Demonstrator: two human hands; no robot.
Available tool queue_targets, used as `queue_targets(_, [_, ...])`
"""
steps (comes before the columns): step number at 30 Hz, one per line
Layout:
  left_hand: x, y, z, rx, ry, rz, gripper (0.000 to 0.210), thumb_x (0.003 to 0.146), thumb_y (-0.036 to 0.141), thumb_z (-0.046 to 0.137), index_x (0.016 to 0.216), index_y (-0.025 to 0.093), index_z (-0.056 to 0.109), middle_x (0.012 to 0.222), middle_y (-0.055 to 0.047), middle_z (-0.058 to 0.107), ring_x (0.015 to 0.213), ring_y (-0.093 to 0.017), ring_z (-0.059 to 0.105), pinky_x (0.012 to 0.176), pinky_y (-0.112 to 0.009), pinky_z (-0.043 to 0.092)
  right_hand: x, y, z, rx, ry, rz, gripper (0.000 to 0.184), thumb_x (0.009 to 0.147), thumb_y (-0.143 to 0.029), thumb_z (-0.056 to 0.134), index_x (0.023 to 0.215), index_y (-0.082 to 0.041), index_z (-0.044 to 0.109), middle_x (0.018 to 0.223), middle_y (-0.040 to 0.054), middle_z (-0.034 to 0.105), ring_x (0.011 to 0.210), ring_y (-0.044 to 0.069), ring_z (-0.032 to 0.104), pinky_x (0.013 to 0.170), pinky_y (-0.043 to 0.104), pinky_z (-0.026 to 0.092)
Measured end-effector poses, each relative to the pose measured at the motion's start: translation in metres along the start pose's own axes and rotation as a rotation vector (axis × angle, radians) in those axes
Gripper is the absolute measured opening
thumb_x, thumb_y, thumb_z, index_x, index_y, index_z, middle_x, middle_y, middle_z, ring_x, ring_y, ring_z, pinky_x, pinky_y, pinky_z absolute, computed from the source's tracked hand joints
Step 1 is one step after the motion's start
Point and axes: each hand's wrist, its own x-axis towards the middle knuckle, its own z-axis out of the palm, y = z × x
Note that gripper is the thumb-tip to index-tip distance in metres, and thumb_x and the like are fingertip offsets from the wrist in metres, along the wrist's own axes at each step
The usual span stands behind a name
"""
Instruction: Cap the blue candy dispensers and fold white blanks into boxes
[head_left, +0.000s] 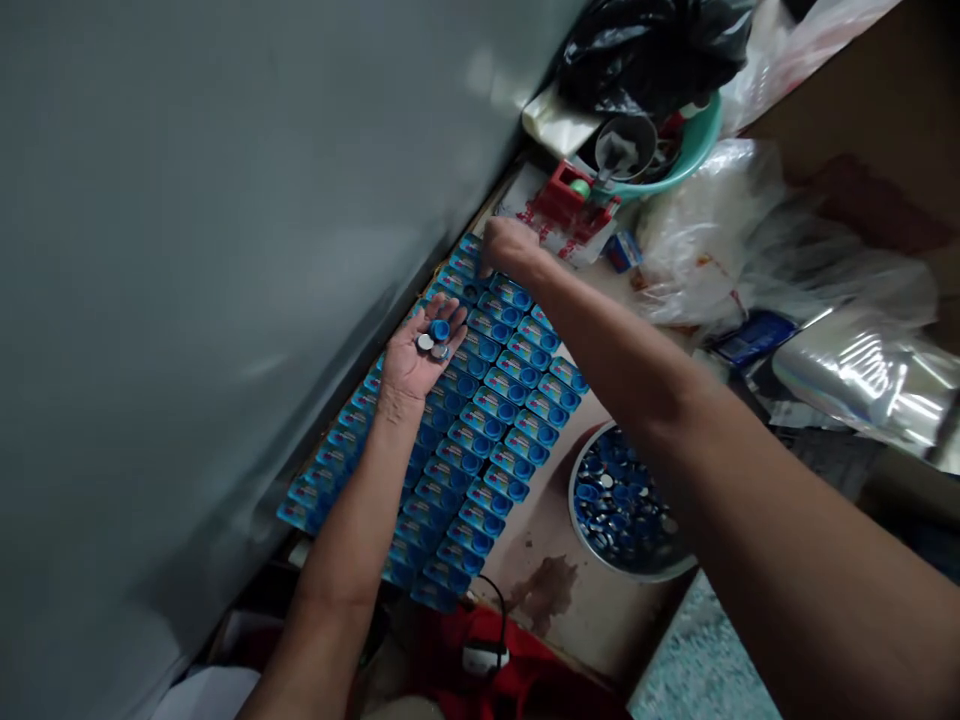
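Note:
My left hand point(421, 350) is palm up with its fingers loosely spread, and small round blue-and-silver caps point(439, 329) lie in it. It is above rows of blue printed cards point(475, 433), each with a round blue spot at one end. My right hand point(508, 245) is closed, low over the far end of these rows. Its fingertips are hidden from me, and I cannot tell what they hold. Below my right forearm stands a round metal bowl point(576, 500) filled with more of the blue-and-silver caps point(611, 490).
A grey wall point(225, 200) runs along the left side of the cards. Beyond my right hand are a red tape dispenser point(562, 197) and a green basin point(701, 150) under a black plastic bag point(652, 55). Clear plastic bags point(720, 230) lie at the right.

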Motion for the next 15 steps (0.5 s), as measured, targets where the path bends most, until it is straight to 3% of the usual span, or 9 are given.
queue_targets(3, [0.007, -0.005, -0.004, -0.039, 0.001, -0.027, 0.031, 0.106, 0.029, 0.048, 0.12, 0.019, 0.073, 0.125, -0.011, 0.078, 0.129, -0.023, 0.069, 0.11, -0.04, 0.056, 0.016, 0.016, 0.009, 0.083, 0.131, 0.024, 0.04, 0.058, -0.031, 0.099, 0.065, -0.021, 0.061, 0.086, 0.0054, 0.072, 0.1, 0.03, 0.072, 0.094, 0.049, 0.059])
queue_targets(7, [0.008, -0.007, 0.0, -0.11, -0.013, -0.024, 0.033, 0.106, 0.033, 0.05, 0.128, 0.021, 0.072, 0.12, -0.01, 0.079, 0.123, -0.023, 0.073, 0.108, -0.043, 0.058, 0.007, 0.019, 0.011, 0.201, 0.242, -0.118, 0.052, 0.06, -0.039, 0.098, 0.058, -0.024, 0.048, 0.073, 0.0019, 0.063, 0.088, 0.026, 0.069, 0.085, 0.044, 0.058])
queue_targets(11, [0.002, -0.005, 0.001, -0.122, -0.002, -0.022, 0.037, 0.108, 0.042, 0.047, 0.13, 0.025, 0.072, 0.124, -0.009, 0.078, 0.12, -0.023, 0.074, 0.107, -0.044, 0.059, -0.07, 0.002, 0.007, 0.312, 0.341, -0.266, 0.027, 0.078, -0.039, 0.084, 0.073, -0.025, 0.062, 0.077, 0.0006, 0.065, 0.088, 0.022, 0.065, 0.083, 0.037, 0.055])
queue_targets(15, [0.001, -0.004, 0.001, -0.106, -0.007, -0.051, 0.042, 0.109, 0.047, 0.044, 0.135, 0.027, 0.07, 0.118, -0.007, 0.08, 0.113, -0.023, 0.077, 0.107, -0.045, 0.059, -0.161, -0.016, 0.012, 0.444, 0.311, -0.38, 0.007, 0.09, -0.029, 0.068, 0.09, -0.026, 0.074, 0.081, 0.0013, 0.067, 0.077, 0.018, 0.062, 0.078, 0.033, 0.052])
